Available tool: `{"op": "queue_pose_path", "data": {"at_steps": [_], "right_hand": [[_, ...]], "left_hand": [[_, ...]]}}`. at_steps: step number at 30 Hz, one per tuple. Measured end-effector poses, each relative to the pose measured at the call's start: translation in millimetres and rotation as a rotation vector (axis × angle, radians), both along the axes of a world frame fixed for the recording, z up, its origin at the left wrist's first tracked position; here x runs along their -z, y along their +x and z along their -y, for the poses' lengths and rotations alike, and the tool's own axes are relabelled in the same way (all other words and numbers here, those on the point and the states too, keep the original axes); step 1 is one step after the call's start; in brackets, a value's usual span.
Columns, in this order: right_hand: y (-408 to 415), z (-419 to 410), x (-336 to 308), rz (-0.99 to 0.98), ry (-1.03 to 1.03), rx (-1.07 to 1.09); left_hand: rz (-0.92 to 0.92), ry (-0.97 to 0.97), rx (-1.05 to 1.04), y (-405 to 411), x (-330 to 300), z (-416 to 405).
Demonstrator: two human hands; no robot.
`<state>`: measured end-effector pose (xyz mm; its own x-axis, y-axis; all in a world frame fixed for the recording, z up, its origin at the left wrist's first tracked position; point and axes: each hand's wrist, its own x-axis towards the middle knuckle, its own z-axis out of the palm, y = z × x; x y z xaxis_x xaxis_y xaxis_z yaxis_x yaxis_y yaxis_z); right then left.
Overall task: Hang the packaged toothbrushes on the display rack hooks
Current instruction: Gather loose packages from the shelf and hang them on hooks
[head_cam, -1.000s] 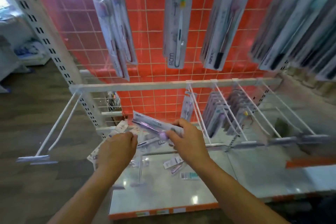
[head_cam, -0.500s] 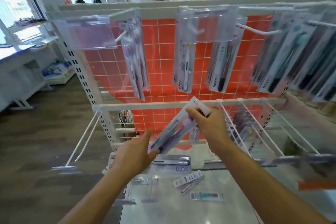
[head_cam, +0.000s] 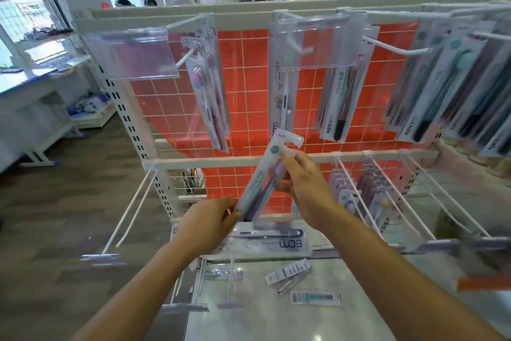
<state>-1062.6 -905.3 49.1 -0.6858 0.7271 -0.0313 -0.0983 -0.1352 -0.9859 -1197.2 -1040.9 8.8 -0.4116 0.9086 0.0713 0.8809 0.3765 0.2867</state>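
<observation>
I hold a packaged toothbrush [head_cam: 262,177] tilted, its hang tab up, in front of the orange grid rack [head_cam: 249,86]. My right hand [head_cam: 307,188] pinches its upper part; my left hand [head_cam: 210,223] grips its lower end. Above it, white hooks carry hanging toothbrush packs [head_cam: 282,86], [head_cam: 210,97], [head_cam: 340,102]. One bare white hook [head_cam: 398,48] sticks out at the upper right. More packs [head_cam: 287,277], [head_cam: 315,299] and a wide pack [head_cam: 268,241] lie on the base shelf [head_cam: 249,321].
Long white hooks [head_cam: 359,199] jut from the lower rail toward me, some loaded with packs [head_cam: 345,197]. Clear price-tag holders [head_cam: 132,55], [head_cam: 312,42] hang on the top row. Two empty hooks [head_cam: 130,210] stick out at the left. People stand behind the rack.
The view has tilted upward to the top rail. Both hands have raised the pack from the shelf pile and turned it from flat to steeply tilted, tab upward.
</observation>
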Motion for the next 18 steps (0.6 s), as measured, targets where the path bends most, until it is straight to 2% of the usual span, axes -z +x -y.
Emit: {"op": "queue_pose_path", "data": {"at_steps": [3, 6, 18], "right_hand": [[2, 6, 7, 0.036, 0.009, -0.083], [2, 14, 20, 0.099, 0.065, -0.143], [20, -6, 30, 0.209, 0.225, 0.012]], "left_hand": [[0.093, 0.028, -0.001, -1, 2, -1], [0.106, 0.034, 0.002, 3, 2, -5], [0.195, 0.058, 0.086, 15, -8, -19]]}}
